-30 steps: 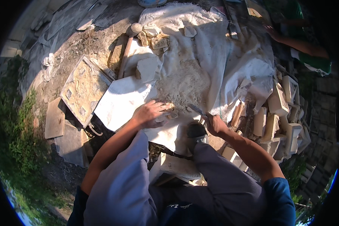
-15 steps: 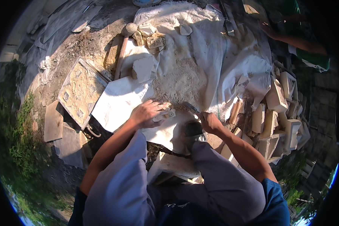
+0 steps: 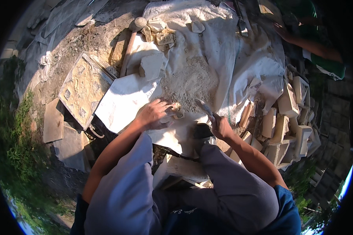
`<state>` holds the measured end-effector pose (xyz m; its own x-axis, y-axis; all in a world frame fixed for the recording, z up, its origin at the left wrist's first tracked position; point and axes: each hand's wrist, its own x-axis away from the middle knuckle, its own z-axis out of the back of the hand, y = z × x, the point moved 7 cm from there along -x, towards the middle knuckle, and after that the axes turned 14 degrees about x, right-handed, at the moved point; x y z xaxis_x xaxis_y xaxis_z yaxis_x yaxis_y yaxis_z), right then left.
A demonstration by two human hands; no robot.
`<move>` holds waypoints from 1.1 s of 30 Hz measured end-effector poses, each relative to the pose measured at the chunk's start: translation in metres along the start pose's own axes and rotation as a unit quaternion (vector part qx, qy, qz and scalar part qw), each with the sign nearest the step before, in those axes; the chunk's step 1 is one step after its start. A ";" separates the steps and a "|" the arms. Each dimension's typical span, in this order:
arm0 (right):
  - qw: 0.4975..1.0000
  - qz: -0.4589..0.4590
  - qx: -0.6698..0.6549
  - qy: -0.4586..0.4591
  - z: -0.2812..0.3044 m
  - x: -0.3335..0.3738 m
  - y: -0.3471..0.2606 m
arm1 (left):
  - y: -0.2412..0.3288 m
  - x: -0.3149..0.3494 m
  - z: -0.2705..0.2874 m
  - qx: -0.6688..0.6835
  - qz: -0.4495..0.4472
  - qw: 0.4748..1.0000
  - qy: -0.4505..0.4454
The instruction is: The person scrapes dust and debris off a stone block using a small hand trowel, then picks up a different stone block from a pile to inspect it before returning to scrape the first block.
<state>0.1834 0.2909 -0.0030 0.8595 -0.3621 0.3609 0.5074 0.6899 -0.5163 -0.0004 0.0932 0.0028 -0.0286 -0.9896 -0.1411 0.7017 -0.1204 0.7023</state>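
My left hand [image 3: 156, 114] is closed on a small pale stone chunk [image 3: 179, 114], which pokes out past the fingertips over the dusty white sheet. To its right, my right hand [image 3: 221, 127] grips a short tool with a flat grey metal head [image 3: 203, 107]. The head points up and left, apart from the chunk; the fist hides the rest, so its exact kind is unclear. Beyond both hands, a heap of stone dust and chips [image 3: 190, 80] covers the sheet. A dark shoe [image 3: 202, 132] is just below the tool.
A larger pale block [image 3: 152, 65] and a long-handled mallet [image 3: 130, 49] lie at the far left. Nearer left is a dusty square slab [image 3: 82, 92]. Cut stone pieces [image 3: 288, 100] are piled at right. Another person's arm [image 3: 315, 46] reaches in at the far right.
The tool's head has swung upward, away from the stone chunk, as my right hand tilts. My left hand still holds the chunk, which now shows more clearly.
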 end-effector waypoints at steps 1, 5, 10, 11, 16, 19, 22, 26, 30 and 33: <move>0.998 -0.008 0.053 -0.024 -0.006 0.004 0.013 | 0.005 -0.008 0.000 -0.005 -0.008 1.000 0.007; 0.993 0.022 0.097 -0.062 -0.023 -0.011 0.017 | 0.003 -0.009 0.004 -0.069 -0.042 0.997 0.011; 0.998 -0.017 0.043 -0.046 -0.004 0.001 0.012 | 0.011 -0.011 0.011 -0.004 -0.012 0.999 0.031; 0.997 -0.010 0.063 -0.047 -0.011 0.005 0.023 | 0.013 -0.014 0.012 -0.005 -0.018 0.999 0.039; 0.990 0.010 0.110 -0.084 -0.013 -0.013 0.024 | 0.009 -0.012 0.015 -0.003 -0.030 0.999 0.045; 0.997 -0.001 0.062 -0.049 -0.002 -0.006 0.007 | 0.002 -0.004 0.005 -0.009 0.004 1.000 0.015; 0.998 -0.005 0.060 -0.020 -0.013 0.002 0.029 | 0.009 -0.015 0.007 -0.018 -0.006 1.000 0.006; 0.984 0.121 0.131 -0.027 -0.021 -0.006 0.020 | 0.010 -0.015 0.011 -0.020 -0.036 0.998 0.040; 0.998 -0.009 0.056 -0.037 -0.003 -0.001 0.006 | 0.003 -0.003 0.004 -0.011 0.008 1.000 -0.003; 0.987 0.010 0.139 -0.084 -0.029 0.007 0.044 | 0.011 -0.022 0.007 -0.019 -0.022 1.000 0.011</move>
<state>0.2130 0.3007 -0.0455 0.8349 -0.2537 0.4885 0.4339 0.8493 -0.3006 0.0026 0.1130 0.0188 -0.0450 -0.9813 -0.1872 0.7260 -0.1608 0.6686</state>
